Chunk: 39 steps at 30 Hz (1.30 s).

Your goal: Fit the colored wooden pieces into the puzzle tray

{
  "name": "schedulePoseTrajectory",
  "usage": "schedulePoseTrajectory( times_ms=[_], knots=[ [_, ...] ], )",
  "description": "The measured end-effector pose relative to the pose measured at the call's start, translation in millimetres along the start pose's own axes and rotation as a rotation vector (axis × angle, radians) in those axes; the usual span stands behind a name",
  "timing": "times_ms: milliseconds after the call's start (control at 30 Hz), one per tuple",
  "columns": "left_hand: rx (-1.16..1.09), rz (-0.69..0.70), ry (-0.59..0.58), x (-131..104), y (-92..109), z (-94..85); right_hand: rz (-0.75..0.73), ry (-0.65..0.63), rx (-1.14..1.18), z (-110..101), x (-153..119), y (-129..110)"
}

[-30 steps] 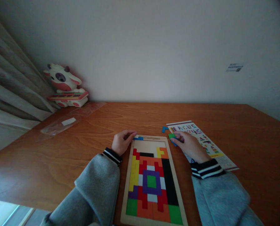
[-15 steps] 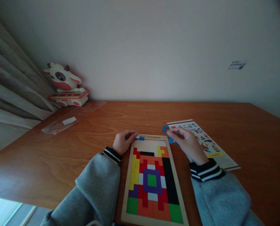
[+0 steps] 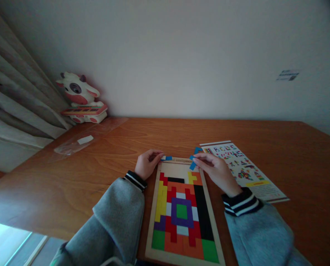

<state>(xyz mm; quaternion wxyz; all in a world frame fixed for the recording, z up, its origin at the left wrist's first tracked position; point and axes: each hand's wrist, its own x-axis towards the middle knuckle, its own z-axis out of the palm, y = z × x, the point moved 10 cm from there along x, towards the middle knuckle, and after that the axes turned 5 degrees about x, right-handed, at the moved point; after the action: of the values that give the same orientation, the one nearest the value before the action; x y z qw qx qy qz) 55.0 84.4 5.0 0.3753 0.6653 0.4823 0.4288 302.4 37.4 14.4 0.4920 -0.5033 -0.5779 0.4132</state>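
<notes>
A wooden puzzle board (image 3: 152, 236) lies in front of me, filled with coloured block pieces except for a bare strip at its far end. At its far left corner my left hand (image 3: 148, 163) pinches a blue piece (image 3: 168, 158), with something white by the fingertips. My right hand (image 3: 216, 171) has its fingers closed on another blue piece (image 3: 193, 165), held over the far right corner of the board. Just behind those fingers, one more blue piece (image 3: 198, 150) rests at the sheet's corner.
A printed pattern sheet (image 3: 253, 183) lies on the wooden table (image 3: 120, 136) to the right. Clear plastic wrapping (image 3: 70, 147) and a cow toy with a keyboard (image 3: 83, 98) are at the back left, near a curtain (image 3: 17, 99).
My right hand has moved a little left with a blue piece, from beside the board to over its corner. My left hand's piece has shifted slightly up. The view has shifted slightly.
</notes>
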Motion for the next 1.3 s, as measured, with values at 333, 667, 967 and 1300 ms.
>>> schedulePoseTrajectory(
  times_ms=[333,667,967,1300],
  knots=[
    [0.038,0.009,-0.045,-2.0,3.9,5.9,-0.069,-0.201,-0.256,37.3,-9.0,-10.9],
    [0.092,0.044,-0.046,-1.7,1.3,5.8,-0.135,-0.225,-0.391,44.3,-12.2,-11.2],
    [0.109,0.050,-0.060,-2.2,5.7,7.2,-0.268,-0.268,-0.567,47.1,-16.9,-19.8],
    [0.118,0.048,-0.077,-3.7,9.6,8.7,-0.305,-0.236,-0.617,38.3,-15.9,-25.9]
  ],
)
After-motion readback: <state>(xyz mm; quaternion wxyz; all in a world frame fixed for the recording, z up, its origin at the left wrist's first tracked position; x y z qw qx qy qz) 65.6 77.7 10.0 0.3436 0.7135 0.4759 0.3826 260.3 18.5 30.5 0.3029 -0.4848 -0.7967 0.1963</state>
